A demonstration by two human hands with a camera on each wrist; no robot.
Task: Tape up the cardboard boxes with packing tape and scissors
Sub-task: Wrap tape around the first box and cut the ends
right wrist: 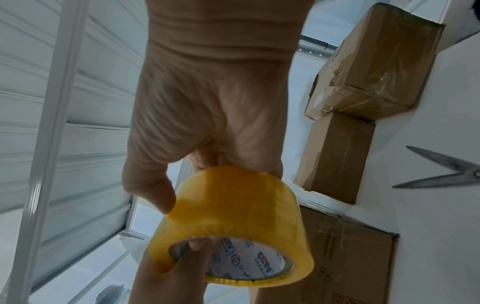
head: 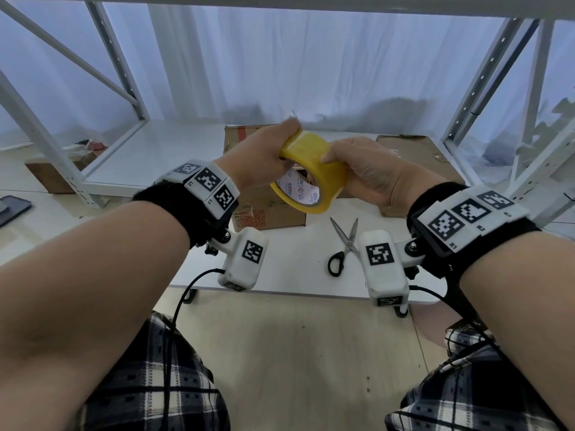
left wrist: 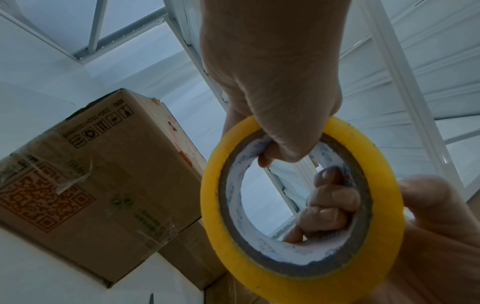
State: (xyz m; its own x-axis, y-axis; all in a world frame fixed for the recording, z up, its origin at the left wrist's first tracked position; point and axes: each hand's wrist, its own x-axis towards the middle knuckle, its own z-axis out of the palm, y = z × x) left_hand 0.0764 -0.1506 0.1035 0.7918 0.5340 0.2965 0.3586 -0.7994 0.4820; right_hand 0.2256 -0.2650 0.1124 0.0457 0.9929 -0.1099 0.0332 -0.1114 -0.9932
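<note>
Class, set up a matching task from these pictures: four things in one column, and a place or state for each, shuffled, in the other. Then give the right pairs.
Things:
1. tape roll
2. scissors
3. box with the QR print
4. phone

Places or states:
A. lying on the white table, blades apart
B. held up by both hands
C. on the floor at far left
D. standing on the table behind the roll

Pairs: 1-B, 2-A, 3-D, 4-C

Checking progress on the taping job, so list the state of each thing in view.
Yellow roll of packing tape: lifted above the table, gripped by both hands.
Left hand: grips the roll.
Right hand: grips the roll, fingers through its core.
Black-handled steel scissors: flat on the white table, blades apart, untouched.
Brown cardboard box: closed, old tape on it.
</note>
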